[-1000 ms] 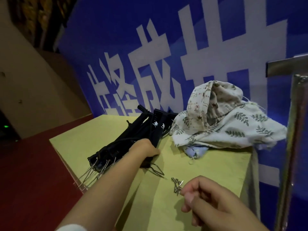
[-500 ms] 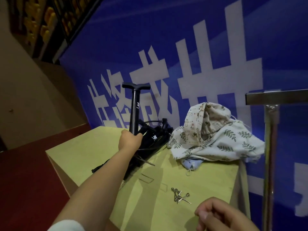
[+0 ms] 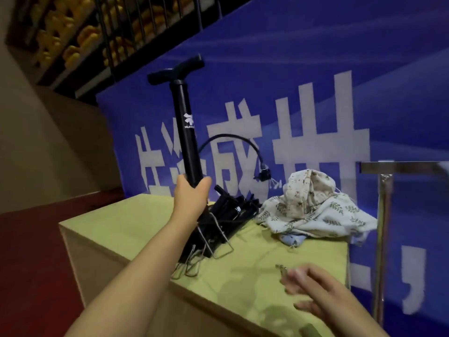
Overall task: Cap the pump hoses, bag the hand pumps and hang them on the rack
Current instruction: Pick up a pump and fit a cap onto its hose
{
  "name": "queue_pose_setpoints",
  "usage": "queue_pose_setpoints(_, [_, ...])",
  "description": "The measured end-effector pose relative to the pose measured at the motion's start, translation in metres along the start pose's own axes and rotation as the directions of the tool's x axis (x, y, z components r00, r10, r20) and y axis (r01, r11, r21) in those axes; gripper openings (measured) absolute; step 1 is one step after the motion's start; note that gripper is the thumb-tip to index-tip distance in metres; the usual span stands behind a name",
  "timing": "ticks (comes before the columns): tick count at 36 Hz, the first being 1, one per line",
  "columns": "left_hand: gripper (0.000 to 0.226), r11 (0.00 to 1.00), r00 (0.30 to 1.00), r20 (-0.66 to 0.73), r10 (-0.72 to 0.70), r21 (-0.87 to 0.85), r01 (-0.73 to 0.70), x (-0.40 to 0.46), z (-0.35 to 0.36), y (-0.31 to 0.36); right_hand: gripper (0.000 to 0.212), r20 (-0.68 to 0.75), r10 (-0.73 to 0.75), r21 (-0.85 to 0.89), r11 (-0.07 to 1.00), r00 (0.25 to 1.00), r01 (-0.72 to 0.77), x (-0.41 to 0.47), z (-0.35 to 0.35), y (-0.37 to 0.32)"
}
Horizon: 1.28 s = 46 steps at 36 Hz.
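Note:
My left hand (image 3: pixel 192 197) grips the lower barrel of a black hand pump (image 3: pixel 185 132) and holds it upright above the yellow-green table (image 3: pixel 136 222). Its T-handle points up and its hose (image 3: pixel 233 142) arcs to the right, ending in a nozzle (image 3: pixel 263 175) that hangs in the air. More black pumps (image 3: pixel 230 210) lie in a pile behind my wrist, their wire foot stands toward me. Printed cloth bags (image 3: pixel 313 207) are heaped at the table's far right. My right hand (image 3: pixel 323 295) hovers open and blurred over small metal caps (image 3: pixel 281 267) near the front edge.
A chrome rack with a vertical post (image 3: pixel 382 239) and a crossbar (image 3: pixel 403 166) stands right of the table. A blue banner with white characters (image 3: pixel 315 93) covers the wall behind. Red floor (image 3: pixel 29 263) lies to the left.
My left hand has raised one pump higher out of the pile, its hose now swinging free. My right hand has uncurled its fingers and moved over the small metal caps.

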<state>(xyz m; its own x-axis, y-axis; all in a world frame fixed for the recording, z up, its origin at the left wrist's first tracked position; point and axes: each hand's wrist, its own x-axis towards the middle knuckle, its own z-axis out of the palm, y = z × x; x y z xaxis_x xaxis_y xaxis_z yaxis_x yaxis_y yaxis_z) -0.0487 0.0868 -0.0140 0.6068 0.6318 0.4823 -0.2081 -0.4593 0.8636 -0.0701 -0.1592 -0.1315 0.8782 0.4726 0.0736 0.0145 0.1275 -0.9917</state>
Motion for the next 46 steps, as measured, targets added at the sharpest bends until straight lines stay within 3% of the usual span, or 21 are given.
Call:
queue_pose_setpoints(2, [0.018,0.99,0.996,0.094,-0.012,-0.14,0.025,-0.029,-0.016,0.011,0.08,0.002,-0.092,-0.051,0.994,0.996,0.092,-0.004,0.024,-0.022])
queue_pose_setpoints(3, [0.018,0.973,0.988,0.154,-0.01,-0.225,0.045,-0.044,-0.02,0.016,0.085,0.007,-0.136,-0.051,0.989,0.991,0.136,-0.005,0.033,-0.029])
queue_pose_setpoints(6, [0.01,0.877,0.946,0.324,0.028,-0.462,0.132,-0.091,-0.038,0.031,0.064,0.031,-0.278,-0.036,0.96,0.96,0.279,-0.018,0.063,-0.061])
queue_pose_setpoints(8, [0.012,0.836,0.916,0.398,0.053,-0.519,0.177,-0.125,-0.047,0.036,0.065,0.023,-0.345,-0.04,0.937,0.938,0.346,-0.027,0.074,-0.078])
queue_pose_setpoints(13, [0.009,0.892,0.886,0.462,0.035,-0.415,0.181,-0.212,-0.046,0.038,0.096,-0.065,-0.385,-0.146,0.916,0.921,0.373,-0.067,0.09,-0.099])
queue_pose_setpoints(16, [0.021,0.919,0.882,0.467,0.068,-0.372,0.127,-0.26,-0.037,0.035,0.085,-0.127,-0.412,-0.317,0.879,0.902,0.357,-0.097,0.091,-0.094])
queue_pose_setpoints(19, [0.037,0.949,0.85,0.525,0.047,-0.289,0.126,-0.3,-0.027,0.033,0.058,-0.183,-0.427,-0.43,0.845,0.886,0.318,-0.126,0.079,-0.079])
queue_pose_setpoints(21, [0.035,0.97,0.831,0.55,0.083,-0.234,0.058,-0.317,-0.018,0.027,0.04,-0.23,-0.391,-0.342,0.89,0.891,0.302,-0.139,0.066,-0.068])
queue_pose_setpoints(23, [0.031,0.979,0.755,0.651,0.081,-0.194,0.061,-0.331,-0.01,0.027,0.026,-0.279,-0.329,-0.239,0.934,0.902,0.266,-0.152,0.048,-0.057])
queue_pose_setpoints(26, [0.047,0.975,0.487,0.866,0.109,-0.188,0.115,-0.339,-0.005,0.021,0.021,-0.298,-0.27,-0.224,0.952,0.916,0.207,-0.168,0.014,-0.043])
queue_pose_setpoints(27, [0.061,0.96,0.379,0.914,0.148,-0.225,0.168,-0.337,-0.002,0.018,0.024,-0.289,-0.256,-0.226,0.954,0.922,0.194,-0.173,0.003,-0.04])
queue_pose_setpoints(28, [0.079,0.931,0.324,0.934,0.147,-0.242,0.275,-0.333,0.001,0.013,0.029,-0.269,-0.238,-0.213,0.96,0.933,0.184,-0.177,-0.005,-0.037])
queue_pose_setpoints(30, [0.097,0.816,0.32,0.946,0.044,-0.219,0.535,-0.325,0.01,0.006,0.039,-0.208,-0.225,-0.149,0.969,0.952,0.196,-0.183,-0.018,-0.029])
queue_pose_setpoints(31, [0.094,0.753,0.373,0.928,-0.012,-0.237,0.614,-0.322,0.016,0.005,0.041,-0.187,-0.232,-0.108,0.971,0.955,0.214,-0.185,-0.023,-0.026])
queue_pose_setpoints(34, [0.074,0.714,0.482,0.864,-0.147,-0.245,0.656,-0.312,0.053,0.005,0.044,-0.125,-0.226,0.094,0.967,0.966,0.239,-0.19,-0.038,-0.016])
queue_pose_setpoints(35, [0.068,0.701,0.482,0.86,-0.166,-0.241,0.672,-0.31,0.063,0.007,0.046,-0.088,-0.215,0.184,0.956,0.973,0.228,-0.191,-0.043,-0.013])
queue_pose_setpoints(37, [0.064,0.681,0.452,0.879,-0.153,-0.238,0.692,-0.308,0.079,0.021,0.053,-0.015,-0.203,0.325,0.925,0.979,0.197,-0.192,-0.055,-0.006])
queue_pose_setpoints(41, [0.065,0.635,0.273,0.962,-0.012,-0.204,0.745,-0.314,0.101,0.053,0.059,0.11,-0.209,0.475,0.87,0.972,0.133,-0.193,-0.082,0.009])
queue_pose_setpoints(46, [0.07,0.474,0.303,0.95,0.079,-0.303,0.827,-0.318,0.129,0.066,0.054,0.176,-0.218,0.522,0.847,0.96,0.097,-0.197,-0.116,0.023])
